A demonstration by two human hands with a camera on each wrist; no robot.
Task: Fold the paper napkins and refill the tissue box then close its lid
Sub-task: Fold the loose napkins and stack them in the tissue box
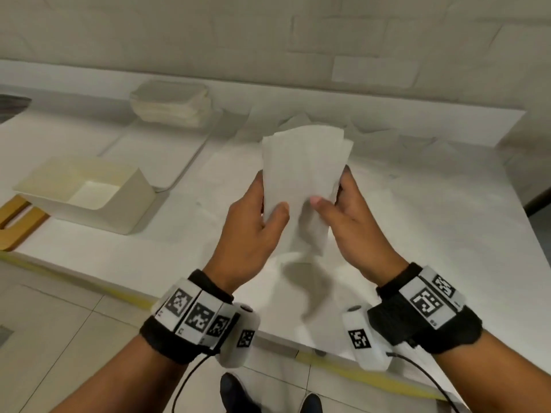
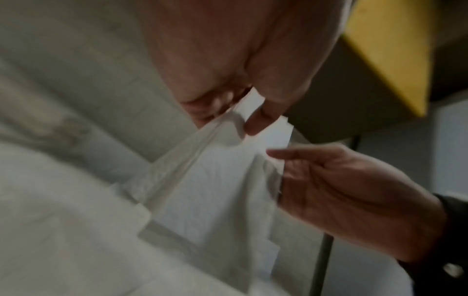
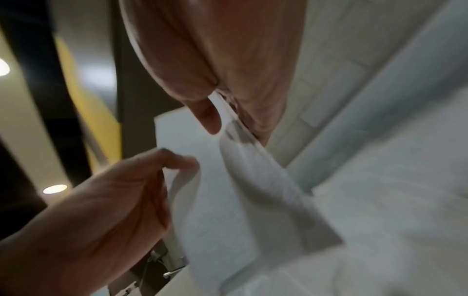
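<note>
In the head view, the left hand [image 1: 253, 231] and right hand [image 1: 354, 225] each keep a pinching grip on the napkins [image 1: 304, 174], above the surface [image 1: 432, 219]; the open box [image 1: 86, 189] is far left. The wrist views show thumbs [image 2: 260, 118] pressing paper: I would align the edges before creasing.

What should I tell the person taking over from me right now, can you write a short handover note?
Left hand: grips the left edge of the napkin bundle, thumb in front.
Right hand: grips its right edge the same way.
Things: the bundle is held upright above the white counter. The tissue box sits open at the left, with nothing visible inside. A flat lid-like panel lies behind it, and a further stack of napkins sits near the wall.
Done: several napkins look folded and gathered.
Left: put the bundle in the box, fold more if needed, close the lid.
</note>
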